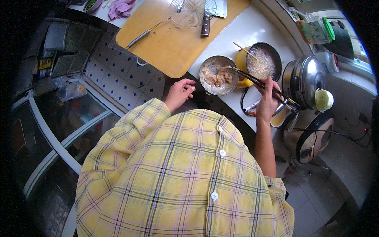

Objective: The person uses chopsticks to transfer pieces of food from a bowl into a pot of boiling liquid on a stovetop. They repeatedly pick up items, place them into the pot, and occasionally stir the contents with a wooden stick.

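Note:
My right hand (268,100) grips a pair of dark kitchen tongs (250,77). Their far tips reach into a metal bowl (202,84) and touch pieces of pale, batter-coated raw meat (217,78). My left hand (181,92) is held in the air left of the bowl, near the counter edge, fingers loosely curled and holding nothing. Beyond the bowl, a dark pot (276,59) on a yellow appliance holds bubbling oil (261,65). A wooden chopstick (244,51) leans in that pot over its rim.
A wooden cutting board (165,47) carries a wire skimmer (142,37) and a cleaver (206,26). On the right stand a lidded steel pot (309,80), a cut cabbage (324,100), a cup (278,118) and a rice cooker (314,139). A purple cloth (120,9) lies at the upper left.

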{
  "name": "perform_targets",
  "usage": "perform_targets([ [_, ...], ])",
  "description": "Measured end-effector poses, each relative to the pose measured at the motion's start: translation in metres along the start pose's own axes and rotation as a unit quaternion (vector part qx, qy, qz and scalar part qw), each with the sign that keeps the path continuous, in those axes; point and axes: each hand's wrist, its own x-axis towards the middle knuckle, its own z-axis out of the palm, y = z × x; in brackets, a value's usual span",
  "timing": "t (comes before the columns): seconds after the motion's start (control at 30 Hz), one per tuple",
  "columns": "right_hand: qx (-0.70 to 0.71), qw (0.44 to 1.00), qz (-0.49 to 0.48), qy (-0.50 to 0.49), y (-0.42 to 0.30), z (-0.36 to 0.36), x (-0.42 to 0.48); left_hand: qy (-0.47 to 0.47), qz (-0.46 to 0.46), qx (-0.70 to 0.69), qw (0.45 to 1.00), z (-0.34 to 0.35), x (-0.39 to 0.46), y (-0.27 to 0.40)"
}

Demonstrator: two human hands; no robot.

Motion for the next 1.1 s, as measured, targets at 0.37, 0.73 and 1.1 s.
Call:
perform_targets([
  [0.37, 0.091, 0.993, 0.049, 0.060, -0.030, -0.039, -0.009, -0.006, 0.003, 0.009, 1.000, 0.001, 0.003, -0.001],
  [0.73, 0.004, 0.995, -0.053, 0.085, -0.060, -0.064, 0.032, 0.007, 0.017, -0.028, 0.999, 0.007, 0.003, -0.006],
  [1.1, -0.049, 0.990, -0.130, -0.011, -0.038, -0.019, 0.095, -0.021, -0.010, -0.012, 1.000, 0.002, -0.002, 0.000],
])
